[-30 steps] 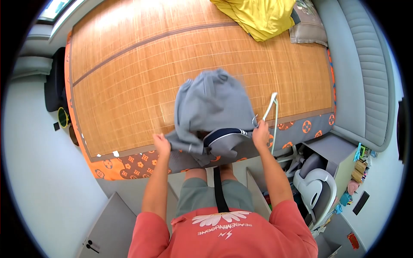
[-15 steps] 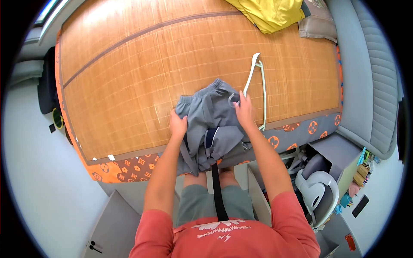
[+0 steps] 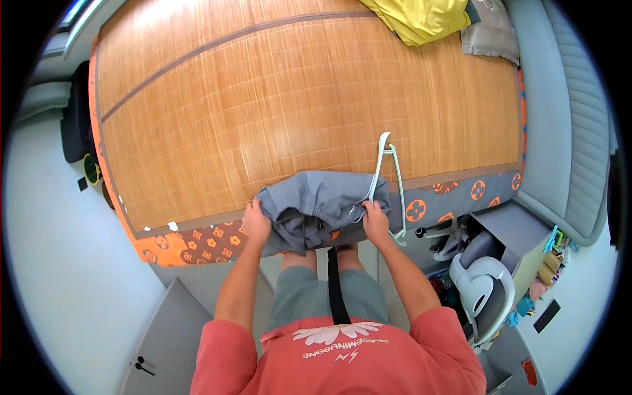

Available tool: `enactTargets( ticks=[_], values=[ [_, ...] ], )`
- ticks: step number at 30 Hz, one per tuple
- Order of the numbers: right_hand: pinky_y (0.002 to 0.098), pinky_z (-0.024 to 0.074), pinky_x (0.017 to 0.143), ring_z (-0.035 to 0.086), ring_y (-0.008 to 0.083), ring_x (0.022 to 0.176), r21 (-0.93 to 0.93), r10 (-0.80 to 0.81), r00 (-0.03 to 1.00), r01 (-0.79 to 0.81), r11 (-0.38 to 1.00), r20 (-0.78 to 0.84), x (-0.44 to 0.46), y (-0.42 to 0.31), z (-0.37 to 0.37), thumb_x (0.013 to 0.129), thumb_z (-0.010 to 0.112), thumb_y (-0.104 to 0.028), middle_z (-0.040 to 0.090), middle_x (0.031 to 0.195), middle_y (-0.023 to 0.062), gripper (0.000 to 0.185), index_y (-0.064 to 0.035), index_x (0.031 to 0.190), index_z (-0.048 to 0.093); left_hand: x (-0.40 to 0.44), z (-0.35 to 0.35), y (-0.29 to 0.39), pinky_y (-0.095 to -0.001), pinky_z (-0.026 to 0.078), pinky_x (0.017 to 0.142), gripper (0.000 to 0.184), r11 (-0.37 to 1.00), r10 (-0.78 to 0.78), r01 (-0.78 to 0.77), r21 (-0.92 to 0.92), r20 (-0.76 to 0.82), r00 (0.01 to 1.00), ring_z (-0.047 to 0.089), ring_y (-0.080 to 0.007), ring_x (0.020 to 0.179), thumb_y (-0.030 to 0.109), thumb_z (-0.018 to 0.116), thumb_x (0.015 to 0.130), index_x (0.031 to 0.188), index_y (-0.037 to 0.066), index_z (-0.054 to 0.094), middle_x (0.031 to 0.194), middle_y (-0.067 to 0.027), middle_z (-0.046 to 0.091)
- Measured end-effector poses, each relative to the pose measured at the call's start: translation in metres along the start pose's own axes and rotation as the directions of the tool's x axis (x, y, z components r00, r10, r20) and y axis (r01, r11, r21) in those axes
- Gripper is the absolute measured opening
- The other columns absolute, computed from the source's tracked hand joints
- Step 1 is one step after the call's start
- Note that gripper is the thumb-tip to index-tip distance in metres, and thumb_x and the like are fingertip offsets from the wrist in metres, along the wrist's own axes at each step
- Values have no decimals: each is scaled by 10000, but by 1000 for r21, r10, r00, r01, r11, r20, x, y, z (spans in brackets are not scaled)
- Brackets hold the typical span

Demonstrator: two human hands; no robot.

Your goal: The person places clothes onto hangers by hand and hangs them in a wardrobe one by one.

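Note:
A pair of grey pants (image 3: 313, 187) with a gathered waistband is bunched over the near edge of the bed. My left hand (image 3: 257, 222) pinches the left side of the fabric. At the other side, my right hand (image 3: 375, 222) is closed on the pants beside a pale drawstring. The same hand also has a pale green clothes hanger (image 3: 398, 174), which sticks up from the fingers and leans over the mat; which part of it is gripped is hidden. The waist opening faces down toward my legs.
A bamboo mat (image 3: 197, 131) covers the bed. Yellow clothing (image 3: 424, 20) and a grey pillow (image 3: 490, 36) lie at the far right. A padded grey headboard (image 3: 559, 118) borders the bed. A white-and-grey chair (image 3: 484, 289) stands right of my legs, near a cabinet (image 3: 513, 227).
Both hands have drawn the pants toward me, and the waistband has folded over toward the bed edge. The hanger has come nearer along with my right hand.

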State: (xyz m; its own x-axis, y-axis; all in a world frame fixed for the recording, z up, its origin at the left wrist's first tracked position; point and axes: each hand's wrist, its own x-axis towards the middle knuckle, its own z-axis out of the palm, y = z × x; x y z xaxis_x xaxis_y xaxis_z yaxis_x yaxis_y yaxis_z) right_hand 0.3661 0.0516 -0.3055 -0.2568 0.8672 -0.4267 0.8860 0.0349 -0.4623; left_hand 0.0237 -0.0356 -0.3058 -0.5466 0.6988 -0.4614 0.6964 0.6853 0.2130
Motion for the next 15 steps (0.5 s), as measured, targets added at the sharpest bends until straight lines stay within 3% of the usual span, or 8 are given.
enactTargets(
  ticks=[2, 6, 9, 12, 15],
  values=[
    [511, 495, 679, 617, 404, 833, 35, -24, 999, 25, 999, -36, 3, -3, 1, 811, 601, 7, 546, 980, 158, 267, -116, 1047, 583, -4, -5, 28, -488, 419, 940, 420, 999, -46, 43, -24, -132, 990, 507, -402, 1125, 27, 578, 772, 1188, 15, 529, 1170, -190, 526],
    [479, 510, 691, 615, 395, 848, 55, -6, 990, 14, 998, -138, 3, -18, -23, 853, 595, -45, 556, 999, 152, 227, -112, 1069, 618, -22, -12, 63, -487, 413, 962, 431, 990, -39, 3, -144, -250, 968, 473, -413, 1153, 79, 627, 749, 1151, -29, 511, 1187, -229, 488],
    [427, 510, 647, 624, 350, 766, 80, -68, 952, 96, 992, -298, 0, -38, -58, 881, 600, -70, 581, 911, 122, 284, -131, 1153, 657, -32, 2, 65, -478, 439, 924, 415, 984, -123, 61, -167, -397, 909, 528, -410, 1082, 104, 662, 763, 1130, -25, 517, 1128, -223, 535],
    [383, 499, 594, 617, 318, 675, 116, -196, 915, 251, 961, -353, -4, -43, -83, 912, 586, -58, 590, 807, 111, 359, -145, 1255, 640, -22, 25, 41, -422, 487, 835, 437, 775, -413, 293, -560, -98, 905, 602, -346, 914, 115, 690, 772, 1144, -7, 496, 948, -179, 582],
    [385, 509, 612, 627, 308, 693, 297, -251, 936, 319, 900, -246, -6, -57, -111, 923, 598, -62, 617, 854, 131, 363, -146, 1274, 631, -10, 23, 31, -397, 506, 774, 457, 824, -259, 142, -549, -142, 955, 634, -304, 802, 120, 705, 795, 1178, 25, 474, 829, -145, 606]
  ],
)
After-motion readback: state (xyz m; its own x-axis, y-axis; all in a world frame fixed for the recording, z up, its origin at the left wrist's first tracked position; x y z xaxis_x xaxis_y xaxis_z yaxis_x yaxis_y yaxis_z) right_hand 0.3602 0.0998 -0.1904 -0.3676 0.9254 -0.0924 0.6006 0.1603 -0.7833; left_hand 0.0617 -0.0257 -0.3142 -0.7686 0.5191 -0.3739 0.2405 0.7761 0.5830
